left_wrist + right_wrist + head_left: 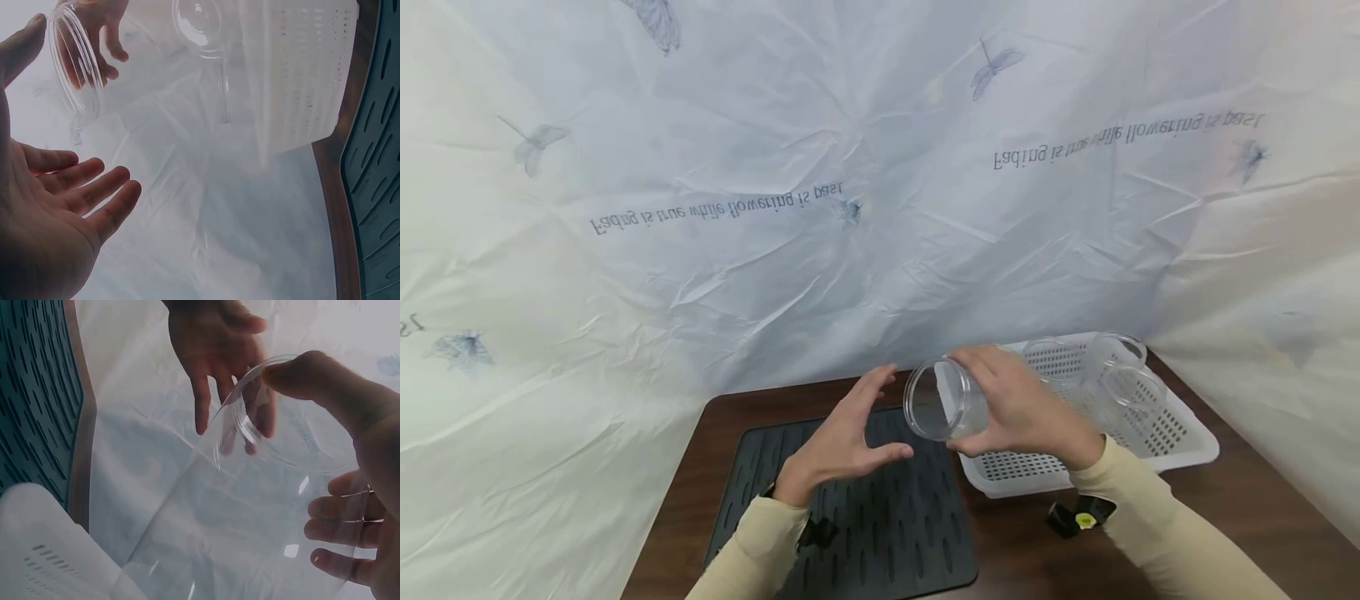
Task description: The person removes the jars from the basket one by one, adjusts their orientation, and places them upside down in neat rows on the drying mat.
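In the head view, left of the white, perforated plastic basket [1191,452], the right hand [1026,408] grips a clear, cylindrical jar [972,414], its round rim tilted towards the left hand [842,442], whose fingers are extended. A black, slotted rubbery mat [887,533] lies left of the basket. In the left wrist view, the left thumb is just beside the rim. In the right wrist view, the right thumb presses the rim.

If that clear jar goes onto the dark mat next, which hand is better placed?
Probably the right hand: it grips the clear jar, close to the dark mat. The left hand is open and empty near the jar's mouth, so it would first need a hold.
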A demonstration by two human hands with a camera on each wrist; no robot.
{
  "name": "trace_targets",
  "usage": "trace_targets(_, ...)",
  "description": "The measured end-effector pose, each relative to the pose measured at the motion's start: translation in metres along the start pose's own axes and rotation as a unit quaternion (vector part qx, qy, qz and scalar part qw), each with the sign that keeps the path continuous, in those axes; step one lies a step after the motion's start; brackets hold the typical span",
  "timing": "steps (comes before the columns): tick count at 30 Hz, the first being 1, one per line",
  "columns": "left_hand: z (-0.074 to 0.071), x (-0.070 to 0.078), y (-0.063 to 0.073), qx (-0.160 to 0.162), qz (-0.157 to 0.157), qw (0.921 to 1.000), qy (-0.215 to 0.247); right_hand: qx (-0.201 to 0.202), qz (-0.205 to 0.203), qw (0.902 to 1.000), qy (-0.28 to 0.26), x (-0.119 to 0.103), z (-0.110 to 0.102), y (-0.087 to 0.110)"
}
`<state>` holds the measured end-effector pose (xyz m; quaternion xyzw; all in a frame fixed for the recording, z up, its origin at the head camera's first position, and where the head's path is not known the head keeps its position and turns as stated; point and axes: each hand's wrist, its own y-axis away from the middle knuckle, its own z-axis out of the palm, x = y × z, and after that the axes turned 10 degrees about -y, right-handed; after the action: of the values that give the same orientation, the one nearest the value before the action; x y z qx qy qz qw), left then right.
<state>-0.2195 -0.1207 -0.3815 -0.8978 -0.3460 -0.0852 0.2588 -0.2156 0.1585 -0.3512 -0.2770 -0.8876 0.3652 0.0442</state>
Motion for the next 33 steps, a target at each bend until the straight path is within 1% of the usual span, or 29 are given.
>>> trace_targets(3, 0.002, 0.002, 0.001, 0.006, 0.011, 0.9999, 0.009, -0.002, -0.001, 0.9999, 0.015, -0.005, 0.003, 0.001)
trace_targets(7, 0.000, 0.003, 0.002, 0.013, 0.016, 0.9997, 0.012, 0.000, -0.011, 0.9998, 0.019, -0.008, 0.009, -0.003)
trace_targets(13, 0.000, 0.006, 0.001, 0.013, 0.019, 0.9994, 0.025, 0.004, -0.028, 0.9992, 0.027, -0.009, 0.015, -0.007)
trace_targets(18, 0.000, 0.009, -0.002, 0.013, 0.017, 0.9997, 0.016, -0.002, -0.032, 0.9990, 0.032, -0.011, 0.017, -0.008)
trace_targets(24, 0.000, 0.012, -0.004, 0.021, 0.021, 0.9995, 0.009, -0.010, -0.044, 0.9972, 0.059, -0.015, 0.022, -0.010)
trace_targets(33, 0.003, 0.015, -0.007, 0.031, 0.008, 0.9995, -0.002, -0.012, -0.038, 0.9965, 0.073, -0.020, 0.027, -0.012)
